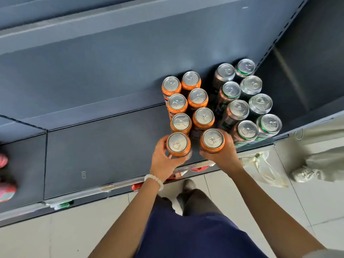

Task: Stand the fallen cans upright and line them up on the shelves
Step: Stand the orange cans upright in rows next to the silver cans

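Several orange cans stand upright in two rows on the dark grey shelf (104,146). My left hand (162,161) grips the front orange can of the left row (178,144). The front orange can of the right row (212,140) is held by my right hand (224,155). Both cans are upright at the shelf's front edge. To their right, several dark green-banded cans (246,132) stand upright in two rows of their own. No fallen can shows in view.
An upper shelf (93,25) overhangs at the top. A plastic bag (264,168) lies on the tiled floor at right, beside another person's shoe (303,174). Red-pink packages (5,190) sit at the far left. A lower shelf edge (74,200) juts out below.
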